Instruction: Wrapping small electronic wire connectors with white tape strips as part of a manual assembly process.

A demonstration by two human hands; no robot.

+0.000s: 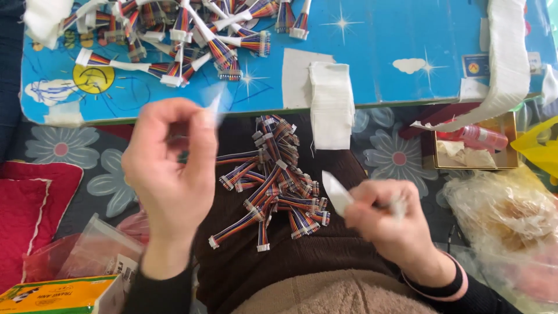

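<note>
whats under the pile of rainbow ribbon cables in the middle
The pile of ribbon cables lies on dark brown fabric across the person's lap. What is beneath that fabric is covered, and cables at the pile's bottom are hidden by those above.

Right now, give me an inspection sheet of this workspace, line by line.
Surface: blue painted table with strips of white tape hanging over its front edge.
Job's things: loose pile of rainbow ribbon cables on the dark brown lap; wrapped cables heaped on the table.
Clutter: small box with a pink bottle; clear plastic bags; carton at lower left.
Grippers: left hand pinches a blurred white piece; right hand holds a white tape piece.
Cables: only the ribbon cables.
Surroundings: flowered mat, red cushion.
</note>
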